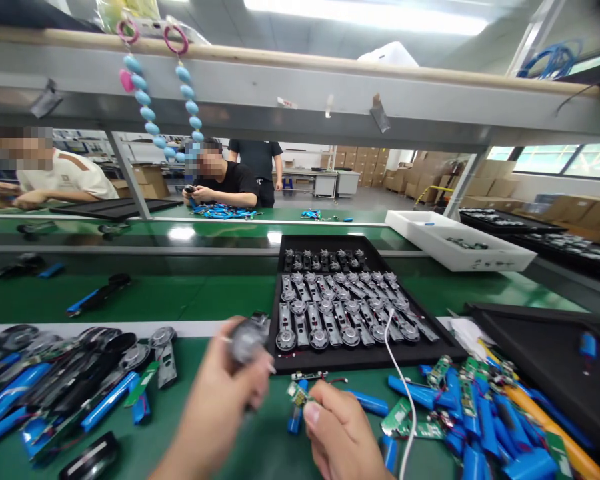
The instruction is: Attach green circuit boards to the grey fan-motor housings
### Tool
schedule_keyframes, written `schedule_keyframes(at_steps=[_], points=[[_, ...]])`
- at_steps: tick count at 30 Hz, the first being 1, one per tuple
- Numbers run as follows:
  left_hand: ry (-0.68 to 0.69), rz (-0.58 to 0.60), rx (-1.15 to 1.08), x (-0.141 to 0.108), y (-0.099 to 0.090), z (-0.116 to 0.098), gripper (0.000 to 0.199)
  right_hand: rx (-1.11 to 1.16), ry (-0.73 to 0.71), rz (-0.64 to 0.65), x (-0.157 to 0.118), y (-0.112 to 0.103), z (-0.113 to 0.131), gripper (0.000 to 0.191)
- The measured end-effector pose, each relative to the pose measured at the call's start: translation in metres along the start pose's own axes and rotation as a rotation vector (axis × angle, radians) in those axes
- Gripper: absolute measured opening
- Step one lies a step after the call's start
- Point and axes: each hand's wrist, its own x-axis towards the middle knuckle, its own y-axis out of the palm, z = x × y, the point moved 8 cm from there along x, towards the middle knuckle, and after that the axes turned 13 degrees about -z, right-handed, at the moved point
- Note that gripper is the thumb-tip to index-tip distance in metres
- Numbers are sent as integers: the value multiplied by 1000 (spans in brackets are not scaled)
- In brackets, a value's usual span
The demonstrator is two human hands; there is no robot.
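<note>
Blurred by motion, my left hand (220,393) is closed around a grey round-ended housing (247,340); its lower part is hidden by my fingers. My right hand (343,430) pinches a small green circuit board (299,395) between thumb and fingers. Just below that board is a blue cylindrical battery (295,421); whether it is joined to the board I cannot tell. Beyond both hands, a black foam tray (325,363) holds rows of grey round-ended housings (317,327). A white cable (405,393) runs from the tray down past my right hand.
To the right lies a pile of blue batteries with circuit boards (485,413), beside a black tray (540,340). Black and grey assemblies (65,373) are heaped at left. A white bin (460,247) stands behind. Overhead runs a shelf beam (300,93) with hanging bead strings. People sit across.
</note>
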Motion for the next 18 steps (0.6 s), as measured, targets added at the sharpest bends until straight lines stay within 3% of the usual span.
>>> schedule_keyframes(at_steps=[1,2,4,7,9,12,15,18], points=[[85,-76,-57,9,-11,-19,34,-23,-13,0,0,0,1,47],[161,-115,-157,16,-19,-36,36,-75,-58,-10,0,1,3,46],[180,-185,-256,26,-27,-47,35,-273,-246,-18,-2,7,11,41],[58,-84,-167,23,-5,-21,36,-658,-623,104,-11,36,18,23],[-31,-21,-116,13,11,5,41,-844,-739,164,-13,48,12,11],[-147,46,-27,3,24,33,48,-968,-769,202,-8,51,5,25],[-203,169,70,-1,33,43,39,-979,-792,197,-6,49,11,38],[-197,289,141,-9,39,46,39,-991,-800,128,-5,39,31,25]])
